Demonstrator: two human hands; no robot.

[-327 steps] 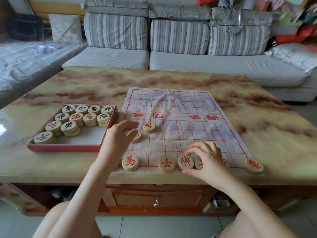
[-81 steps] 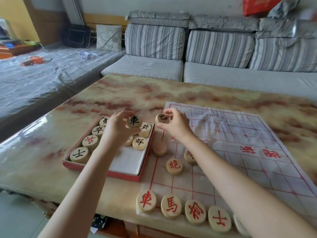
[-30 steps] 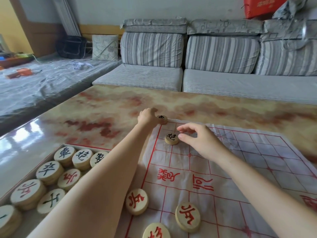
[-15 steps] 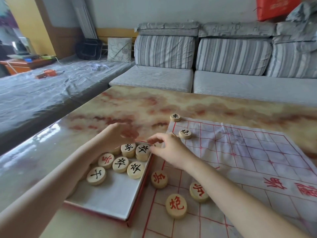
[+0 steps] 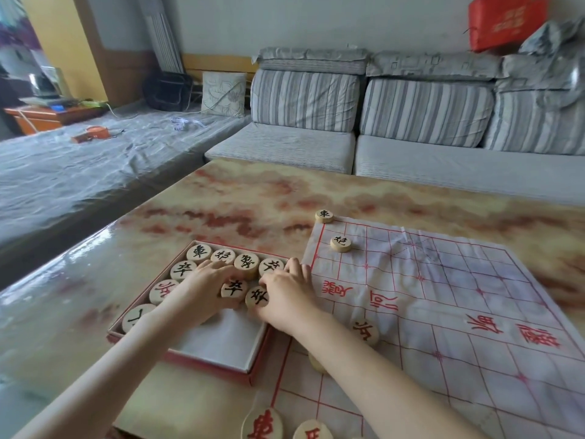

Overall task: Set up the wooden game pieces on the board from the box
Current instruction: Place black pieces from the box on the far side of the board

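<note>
A red-rimmed box point(image 5: 196, 359) with a white lining lies left of the red-gridded paper board point(image 5: 443, 296). Several black-lettered wooden discs and one red-lettered disc point(image 5: 163, 289) fill its far half. My left hand point(image 5: 202, 285) lies over them, fingers touching one disc point(image 5: 233, 288). My right hand point(image 5: 285, 294) reaches in beside it, fingertips closed on another disc point(image 5: 257, 297); both discs still rest in the box. Two black discs stand on the board, at the far left corner point(image 5: 324, 215) and just inside it point(image 5: 340, 243). A red disc point(image 5: 366, 331) sits right of my right forearm.
More red discs point(image 5: 262, 424) line the board's near edge, and one point(image 5: 316, 364) is half hidden under my right forearm. The marbled table point(image 5: 221, 210) ends at a glossy left edge. A striped sofa point(image 5: 348, 147) runs along the far side.
Both hands have dropped into the box and settled on discs; half a second ago they hovered at its far right corner. The two black discs on the board have stayed put.
</note>
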